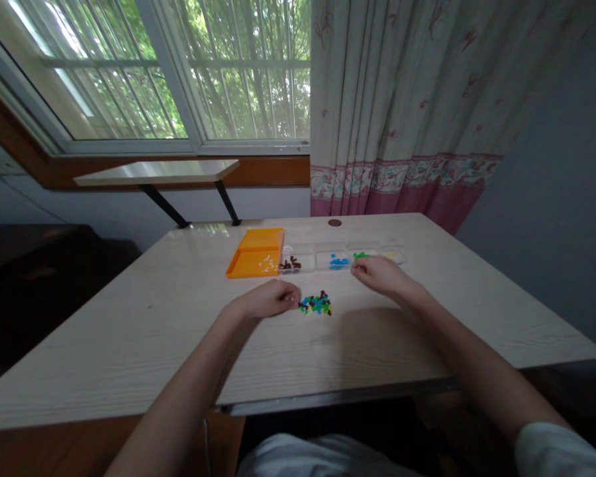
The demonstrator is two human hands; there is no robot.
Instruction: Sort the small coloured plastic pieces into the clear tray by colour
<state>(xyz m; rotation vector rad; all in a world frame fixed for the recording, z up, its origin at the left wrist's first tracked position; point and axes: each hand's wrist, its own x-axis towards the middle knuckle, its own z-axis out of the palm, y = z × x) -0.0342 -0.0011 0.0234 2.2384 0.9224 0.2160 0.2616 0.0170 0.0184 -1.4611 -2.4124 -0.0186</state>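
Note:
A mixed pile of small plastic pieces (pixel 318 304) in green, blue, dark brown and yellow lies on the table. At its left edge is my left hand (pixel 273 299), its fingers pinched together; whatever they hold is too small to name. My right hand (pixel 381 274) is closed at the near side of a clear tray, by the green pieces (pixel 361 255); a speck of green shows at its fingertips, but I cannot tell whether it is held. Blue pieces (pixel 338 262), brown pieces (pixel 290 264) and a few yellow pieces (pixel 391 254) lie in other clear compartments.
An open orange case (pixel 261 238) with white pieces (pixel 267 264) stands left of the clear trays. Behind it, a raised shelf (pixel 163 172) on black legs is fixed to the table (pixel 144 338). A round cable hole (pixel 334 223) is near the back edge, below the curtain (pixel 377 119).

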